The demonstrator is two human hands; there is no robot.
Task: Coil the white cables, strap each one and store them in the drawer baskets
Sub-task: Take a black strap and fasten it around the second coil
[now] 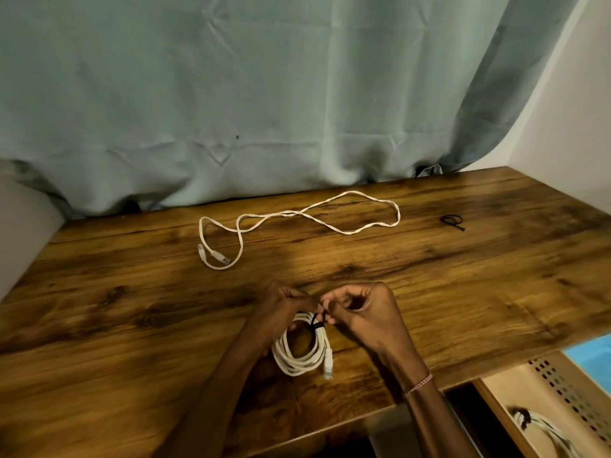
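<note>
Cables stand at three stages. One is wound into a coil (288, 365) that lies on the bench (463, 276) just under both grips, its plug hanging at the near right edge. A black strap (317, 324) already circles the coil's far side. The left grip (284, 309) has its fingers curled on the coil right beside the strap, and the right grip (363, 312) pinches the strap's free end between thumb and fingertips. Whether the strap is fully fastened is hidden by the fingers; I judge it is being tightened now.

A loose cable (299, 213) sprawls well beyond the grips, uncoiled, with both plugs lying together at its left end. A spare strap (451, 220) waits far to the right of the right grip, apart from that cable. Below and right of the right grip the drawer is open, and its basket (515, 388) already holds a stored cable (542, 428) with a dark band on it.

So one cable looks put away, one is nearly strapped and not yet stored, and one is left to coil, strap and store.

A curtain (231, 94) hangs behind the bench, touching its back edge. Nothing lies between the grips and the basket; the loose cable's crossed loops may snag while being gathered.
</note>
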